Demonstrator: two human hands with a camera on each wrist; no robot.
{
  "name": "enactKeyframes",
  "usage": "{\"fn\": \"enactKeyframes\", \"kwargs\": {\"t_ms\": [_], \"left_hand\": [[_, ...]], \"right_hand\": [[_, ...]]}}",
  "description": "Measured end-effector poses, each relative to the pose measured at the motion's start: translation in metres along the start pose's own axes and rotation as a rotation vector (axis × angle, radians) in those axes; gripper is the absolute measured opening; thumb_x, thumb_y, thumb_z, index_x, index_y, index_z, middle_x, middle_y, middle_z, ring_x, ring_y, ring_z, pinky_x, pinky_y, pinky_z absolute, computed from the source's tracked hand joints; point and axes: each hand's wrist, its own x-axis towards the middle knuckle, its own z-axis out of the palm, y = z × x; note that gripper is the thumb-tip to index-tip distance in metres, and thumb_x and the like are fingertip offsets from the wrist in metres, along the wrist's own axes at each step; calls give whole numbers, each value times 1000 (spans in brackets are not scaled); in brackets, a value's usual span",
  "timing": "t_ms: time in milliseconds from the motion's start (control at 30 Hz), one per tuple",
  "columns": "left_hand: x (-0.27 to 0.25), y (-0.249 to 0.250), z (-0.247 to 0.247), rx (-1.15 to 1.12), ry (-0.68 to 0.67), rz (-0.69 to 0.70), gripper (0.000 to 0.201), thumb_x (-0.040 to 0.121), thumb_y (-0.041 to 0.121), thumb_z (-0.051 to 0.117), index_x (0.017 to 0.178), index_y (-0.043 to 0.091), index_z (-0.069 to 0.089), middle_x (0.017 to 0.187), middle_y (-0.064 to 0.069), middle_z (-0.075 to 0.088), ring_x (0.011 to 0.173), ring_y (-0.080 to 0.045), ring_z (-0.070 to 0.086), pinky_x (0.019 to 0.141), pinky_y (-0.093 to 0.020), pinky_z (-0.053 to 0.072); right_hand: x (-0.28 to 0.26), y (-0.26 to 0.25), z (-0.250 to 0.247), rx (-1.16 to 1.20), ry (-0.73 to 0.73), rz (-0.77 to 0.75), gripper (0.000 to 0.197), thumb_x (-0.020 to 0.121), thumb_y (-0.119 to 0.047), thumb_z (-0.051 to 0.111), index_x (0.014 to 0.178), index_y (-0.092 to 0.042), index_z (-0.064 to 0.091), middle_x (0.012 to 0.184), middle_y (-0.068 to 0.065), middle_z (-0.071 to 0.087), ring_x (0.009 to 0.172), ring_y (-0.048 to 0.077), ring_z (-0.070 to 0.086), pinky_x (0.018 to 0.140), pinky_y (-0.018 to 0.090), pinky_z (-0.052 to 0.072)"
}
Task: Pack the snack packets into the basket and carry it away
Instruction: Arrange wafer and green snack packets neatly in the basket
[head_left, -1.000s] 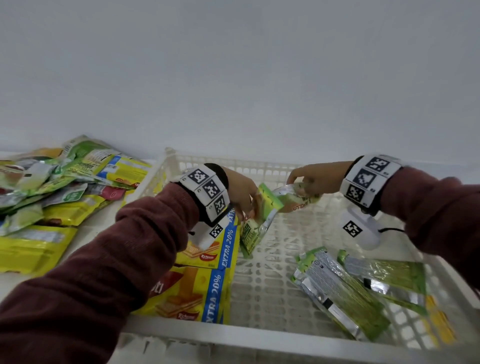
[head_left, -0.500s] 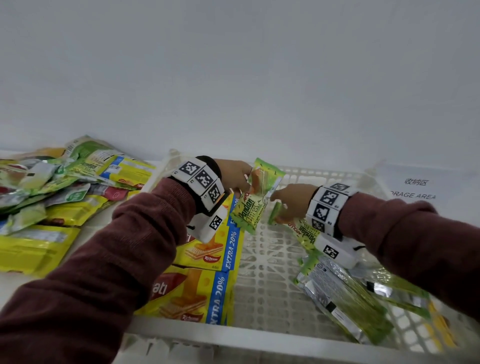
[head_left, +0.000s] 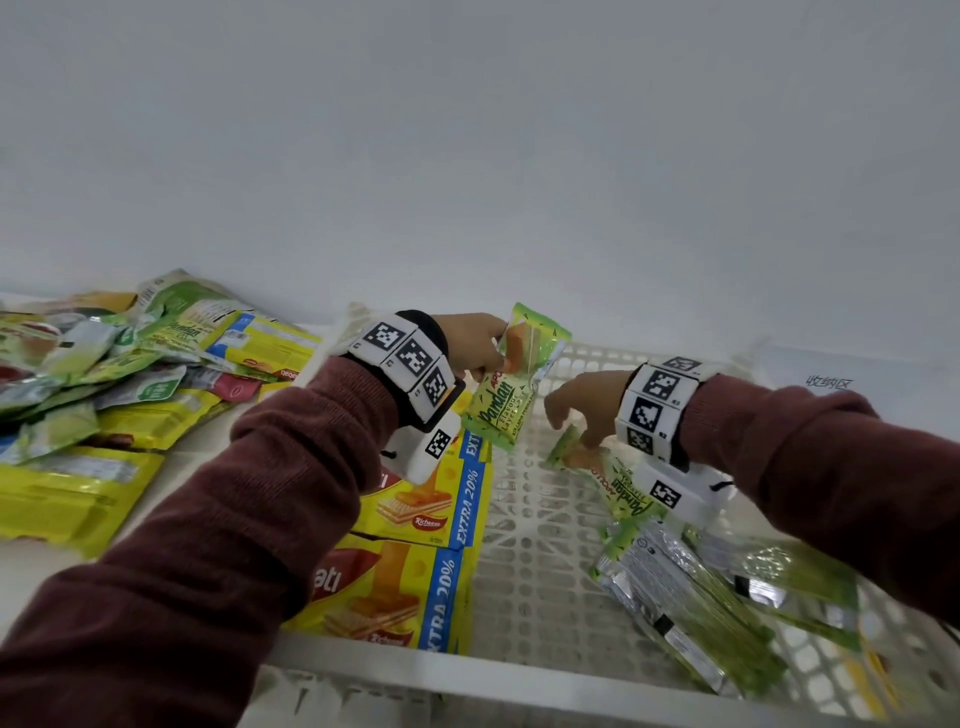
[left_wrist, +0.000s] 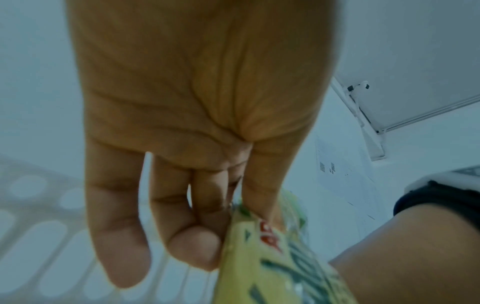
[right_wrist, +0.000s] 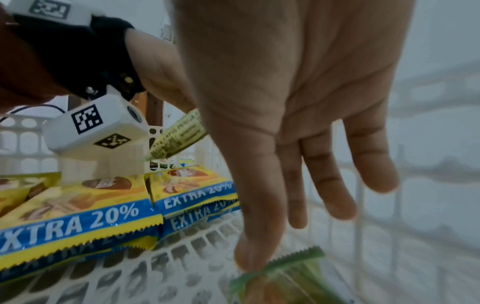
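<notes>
A white lattice basket (head_left: 467, 675) sits in front of me. My left hand (head_left: 491, 358) pinches a green Pandan packet (head_left: 511, 384) by its top end, so it hangs upright over the basket's far left. In the left wrist view the thumb and fingers of that left hand (left_wrist: 233, 207) are clamped on the Pandan packet (left_wrist: 272, 257). My right hand (head_left: 571, 431) reaches down with straight fingers. In the right wrist view the thumb tip of the right hand (right_wrist: 293, 232) touches a second green packet (right_wrist: 285, 281) lying on the basket floor (head_left: 618, 483).
Yellow wafer packets (head_left: 431, 499) are stacked along the basket's left side. Several green packets (head_left: 691, 613) lie at its right. A loose pile of packets (head_left: 130, 374) covers the table to the left. A white wall stands close behind, with a paper label (head_left: 831, 384) at right.
My right hand lowered its green packet onto the basket floor and straightened its fingers off it. My left hand lifted its Pandan packet slightly up and to the right.
</notes>
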Motion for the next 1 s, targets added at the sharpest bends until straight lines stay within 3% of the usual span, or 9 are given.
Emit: {"fn": "enactKeyframes", "kwargs": {"t_ms": [67, 167, 367, 533, 600, 667, 767, 900, 1000], "left_hand": [[0, 0, -1, -27, 37, 0, 22, 96, 16, 45, 117, 12, 47, 98, -8, 54, 77, -19, 52, 61, -24, 40], [0, -1, -3, -123, 92, 24, 12, 96, 17, 44, 107, 15, 47, 99, -10, 54, 87, -23, 51, 62, -26, 42], [1, -1, -6, -195, 211, 85, 8, 97, 14, 42, 102, 11, 48, 98, -10, 52, 89, -22, 52, 60, -24, 41], [2, -2, -8, -112, 256, 110, 5, 97, 13, 42, 99, 11, 46, 88, -5, 48, 89, -17, 45, 56, -15, 31], [3, -2, -8, -100, 259, 108, 4, 97, 13, 43, 99, 12, 46, 83, -3, 47, 90, -17, 45, 57, -15, 31], [3, -2, -8, -96, 260, 108, 8, 96, 13, 43, 99, 9, 49, 78, 0, 46, 89, -18, 45, 56, -15, 31], [4, -3, -9, -76, 268, 105, 25, 96, 14, 44, 113, -2, 53, 95, -6, 49, 89, -18, 47, 58, -16, 33], [4, -4, -8, -58, 261, 102, 29, 96, 15, 45, 116, -4, 52, 96, -6, 49, 80, -18, 48, 57, -17, 33], [4, -4, -7, -26, 265, 107, 29, 95, 17, 48, 117, -1, 52, 92, -3, 49, 86, -16, 44, 54, -14, 30]], "right_hand": [[-4, -3, 4, 15, -67, 16, 53, 83, -10, 64, 132, -15, 46, 133, 7, 50, 112, 21, 53, 89, 29, 43], [-6, -9, 20, -42, -59, 79, 50, 88, -21, 59, 135, -15, 43, 131, 8, 52, 118, 23, 53, 87, 25, 43], [-11, 1, -6, -14, 75, 74, 43, 77, -20, 68, 117, -15, 55, 102, 0, 52, 99, 22, 56, 78, 24, 42], [-23, 8, -35, 751, 133, 4, 26, 79, -1, 68, 98, -10, 52, 76, 0, 63, 55, 15, 58, 51, 23, 53], [-20, 5, -25, 914, 113, 22, 14, 81, -5, 68, 92, -9, 59, 79, 5, 66, 52, 10, 63, 53, 22, 57], [-11, 0, -10, 894, 99, 117, 6, 84, -9, 65, 85, -5, 61, 79, 9, 65, 52, 10, 63, 54, 24, 57], [5, -4, 8, 800, 101, 296, 24, 83, -18, 68, 70, -10, 49, 73, 9, 56, 56, 18, 60, 61, 32, 58], [2, -8, 19, 469, 88, 404, 50, 78, -55, 62, 63, -12, 43, 64, 1, 50, 62, 19, 52, 61, 29, 46], [3, 1, 22, 351, 47, 411, 62, 71, -74, 51, 76, -13, 59, 74, 1, 57, 75, 21, 59, 78, 29, 50]]}}
